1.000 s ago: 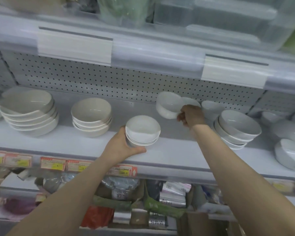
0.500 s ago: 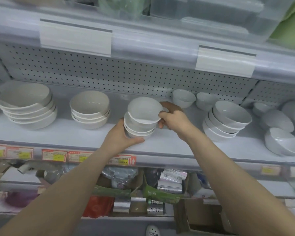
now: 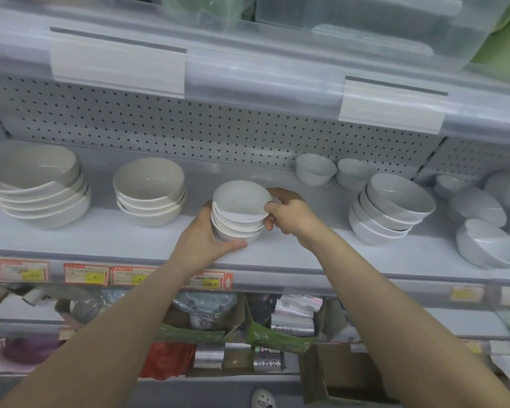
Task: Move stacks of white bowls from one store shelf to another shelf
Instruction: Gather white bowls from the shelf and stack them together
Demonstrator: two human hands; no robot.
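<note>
— What is held, from the left?
— The small bowl stack, mid-shelf, is cupped at its base by the left hand; its top bowl's rim is pinched by the right hand.
— What is risked?
— The tilted top bowl could be slid off; chipping would follow.

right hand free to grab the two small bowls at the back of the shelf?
Probably not right now. The right hand is pinching the rim of the top bowl on the stack that the left hand steadies. Once it lets go, the shelf between it and the two small bowls looks open.
</note>
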